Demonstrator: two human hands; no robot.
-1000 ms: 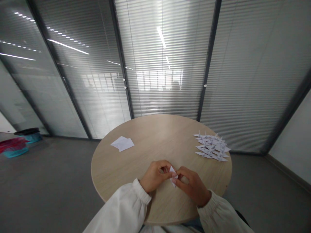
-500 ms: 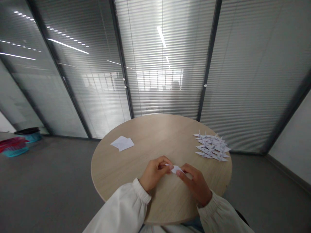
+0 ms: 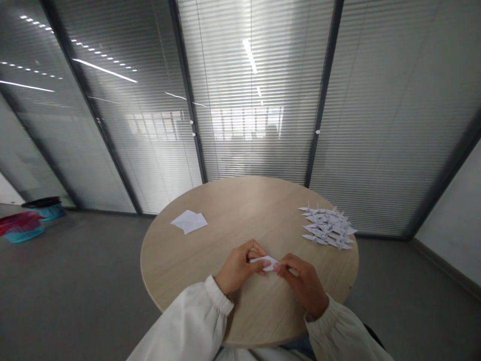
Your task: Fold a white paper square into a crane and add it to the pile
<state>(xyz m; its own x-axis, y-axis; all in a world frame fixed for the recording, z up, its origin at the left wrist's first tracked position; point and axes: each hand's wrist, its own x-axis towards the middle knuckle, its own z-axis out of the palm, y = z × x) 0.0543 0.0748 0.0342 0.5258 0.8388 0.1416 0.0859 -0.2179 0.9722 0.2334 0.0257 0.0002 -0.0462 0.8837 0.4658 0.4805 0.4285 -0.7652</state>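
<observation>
Between my hands, above the near half of the round table (image 3: 210,250), is a small folded piece of white paper (image 3: 269,262). My left hand (image 3: 240,265) pinches its left part between thumb and fingers, which partly cover it. At the right end, my right hand (image 3: 302,281) grips the paper with its thumb and index finger. A cluster of folded white paper cranes (image 3: 327,228) stands on the right side of the table. Flat white paper sheets (image 3: 189,221) lie on the left side, overlapping at different angles.
Glass partitions with blinds (image 3: 255,150) rise behind the table. On the floor at far left stand a blue bin with a red liner (image 3: 23,228) and a blue bin with a black liner (image 3: 47,208). A white wall (image 3: 454,215) is at the right.
The folded paper has shifted slightly left and turned, showing more of its left end. My right fingertips now pinch closer to its right tip.
</observation>
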